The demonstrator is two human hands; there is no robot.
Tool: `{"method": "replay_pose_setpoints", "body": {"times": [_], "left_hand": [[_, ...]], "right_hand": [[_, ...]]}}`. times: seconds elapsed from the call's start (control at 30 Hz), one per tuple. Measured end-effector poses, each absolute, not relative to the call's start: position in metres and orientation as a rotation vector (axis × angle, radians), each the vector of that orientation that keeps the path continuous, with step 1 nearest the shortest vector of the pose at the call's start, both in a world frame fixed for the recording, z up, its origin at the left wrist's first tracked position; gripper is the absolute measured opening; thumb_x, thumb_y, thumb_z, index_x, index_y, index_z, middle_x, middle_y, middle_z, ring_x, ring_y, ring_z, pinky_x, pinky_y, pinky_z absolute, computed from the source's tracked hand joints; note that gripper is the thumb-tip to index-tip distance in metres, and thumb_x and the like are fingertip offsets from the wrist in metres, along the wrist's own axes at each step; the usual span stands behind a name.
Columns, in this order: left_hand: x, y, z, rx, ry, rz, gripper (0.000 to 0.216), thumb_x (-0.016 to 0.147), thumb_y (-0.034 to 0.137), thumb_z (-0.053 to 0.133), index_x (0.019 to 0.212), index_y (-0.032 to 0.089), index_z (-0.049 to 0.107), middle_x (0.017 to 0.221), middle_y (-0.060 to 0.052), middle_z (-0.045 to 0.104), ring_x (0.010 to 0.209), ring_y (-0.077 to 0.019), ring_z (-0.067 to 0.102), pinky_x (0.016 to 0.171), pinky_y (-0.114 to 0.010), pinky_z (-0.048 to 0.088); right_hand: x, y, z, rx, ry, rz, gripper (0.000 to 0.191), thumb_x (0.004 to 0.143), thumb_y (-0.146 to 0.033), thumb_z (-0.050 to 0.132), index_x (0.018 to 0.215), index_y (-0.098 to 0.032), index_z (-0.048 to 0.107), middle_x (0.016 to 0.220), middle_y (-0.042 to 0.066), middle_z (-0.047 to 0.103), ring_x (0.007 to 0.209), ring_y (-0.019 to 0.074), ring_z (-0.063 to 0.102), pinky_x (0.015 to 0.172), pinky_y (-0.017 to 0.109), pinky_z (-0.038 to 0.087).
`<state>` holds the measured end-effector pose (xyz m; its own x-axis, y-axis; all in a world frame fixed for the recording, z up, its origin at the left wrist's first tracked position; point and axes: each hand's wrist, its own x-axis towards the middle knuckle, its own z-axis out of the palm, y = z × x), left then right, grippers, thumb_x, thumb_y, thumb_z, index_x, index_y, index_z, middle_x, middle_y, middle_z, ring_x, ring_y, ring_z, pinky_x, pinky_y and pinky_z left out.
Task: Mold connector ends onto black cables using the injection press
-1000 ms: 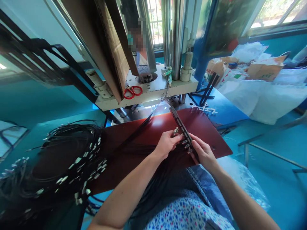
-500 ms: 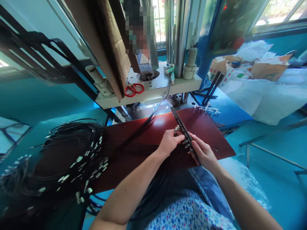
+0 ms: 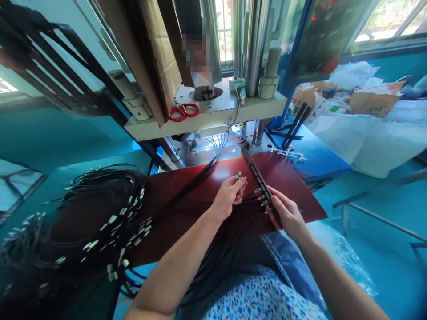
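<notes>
My left hand (image 3: 228, 195) is closed in a pinch on a small metal cable connector (image 3: 238, 176), held just left of a long black slotted bar (image 3: 258, 180). My right hand (image 3: 287, 212) grips the near end of that bar, which lies slanted on a dark red board (image 3: 293, 178). Several connectors sit in the bar's near slots by my right fingers. Black cables (image 3: 213, 213) run from them back across the board to my lap.
A large pile of black cables with metal ends (image 3: 96, 218) lies at the left. Behind the board stands a press machine (image 3: 213, 111) with red scissors (image 3: 182, 112) on its plate. A person stands behind it. White bags and cardboard boxes (image 3: 367, 120) fill the right.
My left hand has drawn back from the bar to the left with a connector pinched in it. The right hand keeps its hold on the bar.
</notes>
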<state>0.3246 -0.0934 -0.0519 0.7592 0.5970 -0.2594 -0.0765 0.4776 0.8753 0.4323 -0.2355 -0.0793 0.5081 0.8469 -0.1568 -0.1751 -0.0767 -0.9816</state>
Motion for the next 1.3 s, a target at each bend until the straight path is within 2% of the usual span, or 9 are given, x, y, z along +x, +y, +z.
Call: {"method": "replay_pose_setpoints", "body": {"times": [0.1, 0.3, 0.5, 0.67, 0.73, 0.83, 0.93, 1.1, 1.3], "left_hand": [[0.33, -0.098, -0.053, 1.162, 0.699, 0.441, 0.034, 0.063, 0.042, 0.071, 0.064, 0.015, 0.049, 0.044, 0.009, 0.034, 0.037, -0.0019, 0.024, 0.037, -0.017, 0.013], [0.336, -0.095, -0.059, 1.229, 0.685, 0.482, 0.034, 0.06, 0.043, 0.071, 0.06, 0.013, 0.055, 0.05, 0.005, 0.047, 0.046, -0.0046, 0.037, 0.046, -0.019, 0.026], [0.332, -0.092, -0.054, 1.169, 0.675, 0.421, 0.034, 0.054, 0.04, 0.075, 0.061, 0.012, 0.056, 0.05, 0.005, 0.046, 0.044, -0.0041, 0.036, 0.044, -0.019, 0.024], [0.327, -0.091, -0.052, 1.192, 0.738, 0.553, 0.038, 0.07, 0.052, 0.062, 0.069, 0.014, 0.056, 0.051, 0.006, 0.041, 0.042, -0.0041, 0.033, 0.04, -0.018, 0.02], [0.325, -0.087, -0.051, 1.224, 0.776, 0.615, 0.04, 0.073, 0.054, 0.058, 0.065, 0.015, 0.053, 0.05, 0.006, 0.039, 0.042, -0.0039, 0.032, 0.04, -0.017, 0.021], [0.321, -0.083, -0.047, 1.21, 0.71, 0.42, 0.043, 0.068, 0.054, 0.063, 0.057, 0.016, 0.046, 0.046, 0.007, 0.036, 0.039, -0.0036, 0.029, 0.038, -0.018, 0.019], [0.319, -0.082, -0.043, 1.138, 0.633, 0.199, 0.041, 0.06, 0.052, 0.07, 0.062, 0.015, 0.051, 0.046, 0.006, 0.042, 0.039, -0.0046, 0.035, 0.039, -0.019, 0.021], [0.318, -0.078, -0.049, 1.097, 0.625, 0.147, 0.042, 0.058, 0.052, 0.071, 0.062, 0.015, 0.051, 0.046, 0.006, 0.044, 0.039, -0.0048, 0.037, 0.039, -0.019, 0.02], [0.317, -0.073, -0.06, 1.085, 0.575, 0.15, 0.044, 0.06, 0.049, 0.069, 0.055, 0.017, 0.039, 0.041, 0.008, 0.032, 0.036, -0.0033, 0.029, 0.037, -0.019, 0.017]], "right_hand": [[0.433, -0.236, -0.079, -1.393, -0.681, 0.961, 0.069, 0.085, -0.054, 0.051, 0.138, -0.012, 0.039, 0.044, -0.006, 0.047, 0.029, 0.0077, 0.036, 0.027, 0.017, 0.027], [0.437, -0.237, -0.079, -1.42, -0.747, 0.995, 0.064, 0.086, -0.053, 0.05, 0.136, -0.014, 0.044, 0.051, -0.003, 0.053, 0.03, 0.0072, 0.037, 0.027, 0.018, 0.026], [0.437, -0.234, -0.08, -1.474, -0.858, 1.017, 0.06, 0.088, -0.053, 0.047, 0.136, -0.016, 0.044, 0.045, -0.006, 0.047, 0.03, 0.0074, 0.035, 0.029, 0.018, 0.027], [0.432, -0.235, -0.077, -1.438, -0.776, 0.968, 0.057, 0.087, -0.05, 0.05, 0.133, -0.016, 0.048, 0.053, -0.003, 0.053, 0.033, 0.0065, 0.038, 0.03, 0.017, 0.028], [0.432, -0.237, -0.076, -1.414, -0.75, 0.961, 0.058, 0.087, -0.05, 0.051, 0.133, -0.014, 0.047, 0.052, -0.004, 0.051, 0.032, 0.0065, 0.038, 0.029, 0.017, 0.026], [0.434, -0.238, -0.077, -1.385, -0.755, 0.989, 0.058, 0.087, -0.05, 0.051, 0.133, -0.014, 0.046, 0.054, -0.004, 0.051, 0.031, 0.0061, 0.038, 0.028, 0.017, 0.025], [0.438, -0.239, -0.079, -1.374, -0.791, 1.015, 0.055, 0.088, -0.048, 0.05, 0.133, -0.016, 0.047, 0.053, -0.004, 0.049, 0.032, 0.0057, 0.037, 0.029, 0.017, 0.026], [0.442, -0.241, -0.079, -1.374, -0.834, 1.051, 0.056, 0.089, -0.048, 0.05, 0.134, -0.016, 0.046, 0.053, -0.004, 0.049, 0.032, 0.0052, 0.036, 0.029, 0.017, 0.025], [0.442, -0.238, -0.079, -1.471, -0.912, 1.096, 0.062, 0.088, -0.054, 0.048, 0.137, -0.017, 0.043, 0.059, -0.001, 0.056, 0.033, 0.006, 0.037, 0.029, 0.018, 0.027]]}}
